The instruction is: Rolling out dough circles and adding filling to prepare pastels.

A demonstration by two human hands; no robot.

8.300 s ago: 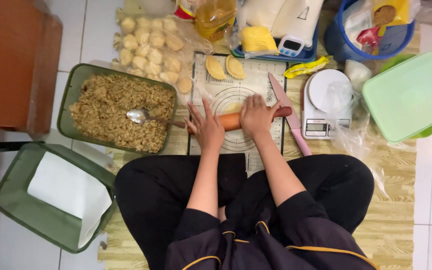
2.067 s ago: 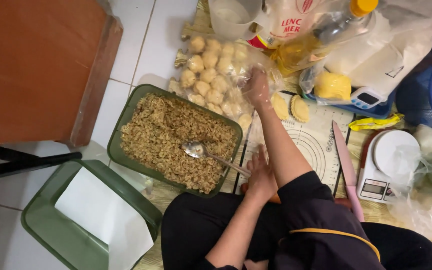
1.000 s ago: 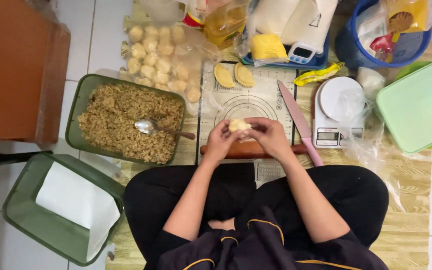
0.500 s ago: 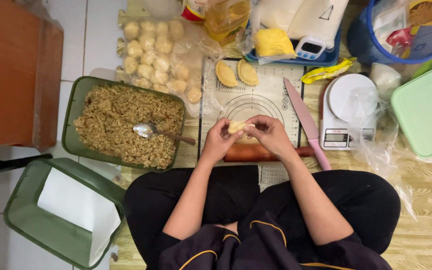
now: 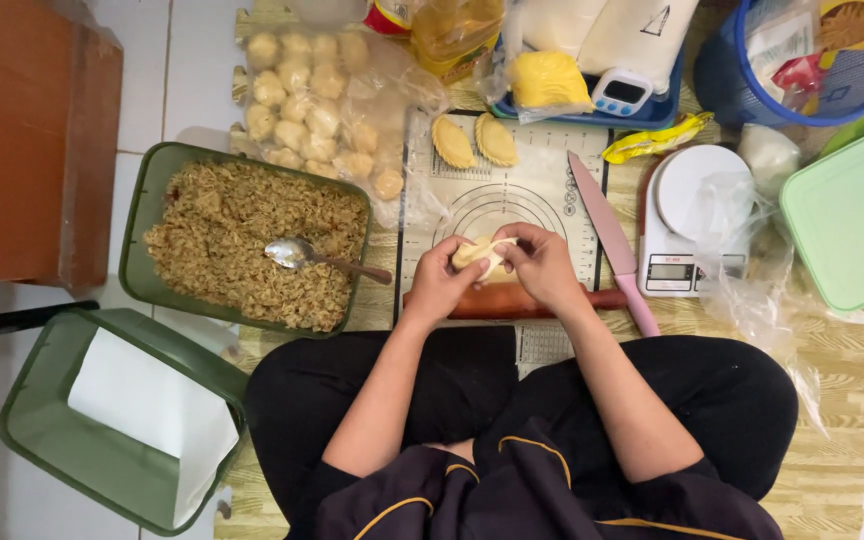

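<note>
Head view, person seated cross-legged on floor mat. Both hands meet over the pastry mat (image 5: 512,200), just above 1 wooden rolling pin (image 5: 512,300). Left hand (image 5: 442,280) and right hand (image 5: 544,265) each curl fingers round 1 dough piece (image 5: 482,253), pinching it from either side; fingers partly closed, not fists. Dough is held off the mat, between the 2 hands, approx. centre of frame.

Counts: 2 crimped pastries (image 5: 474,141) lie side by side at far end of mat. 1 green tray (image 5: 137,250) of brown crumbly filling, left of the hands, w/ 1 spoon (image 5: 302,255) lying in it. 1 clear bag of dough balls (image 5: 317,100) beyond the tray; approx. 15 balls, exact no. hard to tell through plastic. 1 pink knife (image 5: 612,240) along mat's right edge. 1 white kitchen scale (image 5: 687,215) beside knife. 1 pale green lidded box (image 5: 852,215) far right. 1 green lid (image 5: 102,420) w/ white sheet, lower left.
</note>
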